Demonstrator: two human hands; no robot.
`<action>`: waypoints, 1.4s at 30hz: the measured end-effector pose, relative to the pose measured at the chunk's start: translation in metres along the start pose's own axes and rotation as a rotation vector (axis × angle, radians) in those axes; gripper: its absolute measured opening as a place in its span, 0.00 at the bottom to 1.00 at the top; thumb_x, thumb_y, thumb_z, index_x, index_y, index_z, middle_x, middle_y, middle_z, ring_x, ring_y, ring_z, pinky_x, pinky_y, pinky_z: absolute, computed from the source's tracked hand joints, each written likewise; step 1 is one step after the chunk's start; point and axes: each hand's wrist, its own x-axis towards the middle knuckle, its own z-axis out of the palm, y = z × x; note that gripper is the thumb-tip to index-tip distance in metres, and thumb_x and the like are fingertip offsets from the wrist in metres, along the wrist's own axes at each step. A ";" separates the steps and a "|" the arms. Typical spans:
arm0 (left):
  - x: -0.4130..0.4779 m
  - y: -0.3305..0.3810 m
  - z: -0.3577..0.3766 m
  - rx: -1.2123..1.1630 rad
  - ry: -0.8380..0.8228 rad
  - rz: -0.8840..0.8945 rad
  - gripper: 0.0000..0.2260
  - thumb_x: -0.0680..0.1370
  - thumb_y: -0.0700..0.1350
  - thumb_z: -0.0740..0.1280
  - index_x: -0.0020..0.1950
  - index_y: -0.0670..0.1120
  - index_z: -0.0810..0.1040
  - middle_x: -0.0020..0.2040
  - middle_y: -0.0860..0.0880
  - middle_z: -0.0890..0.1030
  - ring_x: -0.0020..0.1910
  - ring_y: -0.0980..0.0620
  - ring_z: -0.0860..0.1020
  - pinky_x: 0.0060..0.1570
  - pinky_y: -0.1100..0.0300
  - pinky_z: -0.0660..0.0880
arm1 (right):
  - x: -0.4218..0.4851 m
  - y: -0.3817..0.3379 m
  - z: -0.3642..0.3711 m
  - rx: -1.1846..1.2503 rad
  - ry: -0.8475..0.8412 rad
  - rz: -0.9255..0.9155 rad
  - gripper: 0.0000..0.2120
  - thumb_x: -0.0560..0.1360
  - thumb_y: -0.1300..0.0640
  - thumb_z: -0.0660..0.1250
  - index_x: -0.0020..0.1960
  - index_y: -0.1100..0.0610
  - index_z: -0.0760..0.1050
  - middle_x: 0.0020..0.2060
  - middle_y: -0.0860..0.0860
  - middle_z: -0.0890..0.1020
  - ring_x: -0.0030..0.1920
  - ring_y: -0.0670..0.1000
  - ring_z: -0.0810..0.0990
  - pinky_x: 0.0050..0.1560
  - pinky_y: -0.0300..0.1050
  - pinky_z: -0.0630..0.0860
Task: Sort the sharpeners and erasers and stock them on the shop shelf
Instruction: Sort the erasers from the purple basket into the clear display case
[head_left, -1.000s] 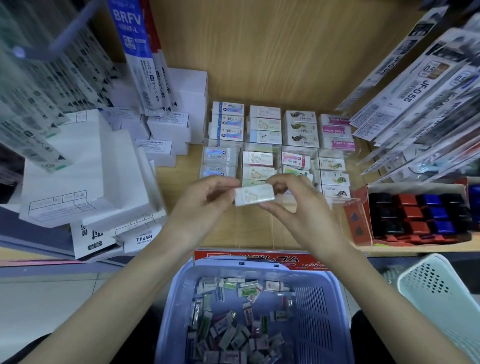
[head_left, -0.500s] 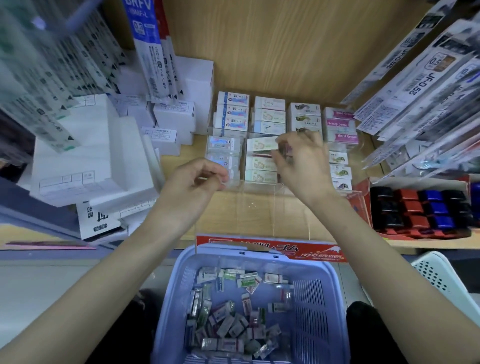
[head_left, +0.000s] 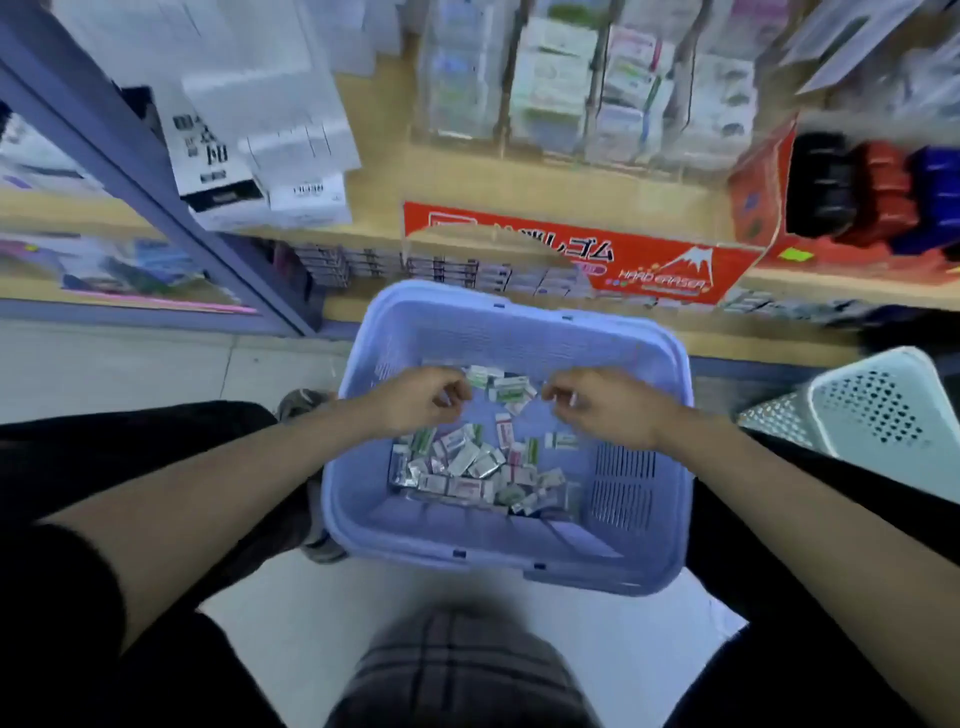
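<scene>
Both of your hands are over the blue basket (head_left: 467, 556), which stands on the pale floor (head_left: 130, 364) between your legs. Most of the stock lies in a heap of wrapped erasers (head_left: 467, 465) at 6 o'clock from your knuckles, tumbled at every angle.

The next pick likely turns on the small cluster of green-banded erasers (head_left: 506, 388) against the far wall. It lies in the gap between your hands, at 3 o'clock from the left hand (head_left: 415, 402) and 9 o'clock from the right hand (head_left: 610, 410). Its largest piece has its long axis running roughly 9 to 3, and both hands look about equally near. The fingers (head_left: 452, 389) of both hands are curled inward. Blur hides whether they pinch a wrapper or hold nothing, so you cannot tell.

A white perforated basket (head_left: 883, 410) stands at 3 o'clock. At 12 o'clock the wooden shelf (head_left: 467, 171) carries a red Hard Eraser carton (head_left: 597, 254). Behind it is a clear divided tray (head_left: 550, 78) of boxed stock, its front rows looking partly open.
</scene>
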 end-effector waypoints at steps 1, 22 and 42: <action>0.009 -0.016 0.015 0.062 -0.030 -0.024 0.11 0.77 0.39 0.66 0.59 0.38 0.74 0.58 0.41 0.77 0.54 0.45 0.76 0.43 0.67 0.68 | 0.006 0.015 0.026 0.022 -0.132 0.099 0.10 0.80 0.57 0.60 0.59 0.58 0.72 0.51 0.54 0.78 0.52 0.57 0.77 0.51 0.48 0.72; 0.121 -0.120 0.130 0.358 -0.028 -0.149 0.42 0.66 0.55 0.77 0.72 0.42 0.61 0.68 0.38 0.61 0.57 0.37 0.74 0.52 0.49 0.73 | 0.080 0.077 0.224 0.724 0.113 0.527 0.53 0.60 0.51 0.80 0.75 0.52 0.53 0.69 0.57 0.59 0.68 0.62 0.64 0.62 0.61 0.71; 0.120 -0.128 0.147 -0.273 -0.001 -0.228 0.20 0.68 0.38 0.76 0.56 0.38 0.73 0.53 0.40 0.79 0.49 0.44 0.78 0.40 0.61 0.74 | 0.104 0.057 0.220 0.971 0.136 0.356 0.31 0.69 0.60 0.75 0.67 0.58 0.63 0.53 0.49 0.73 0.52 0.49 0.76 0.50 0.46 0.77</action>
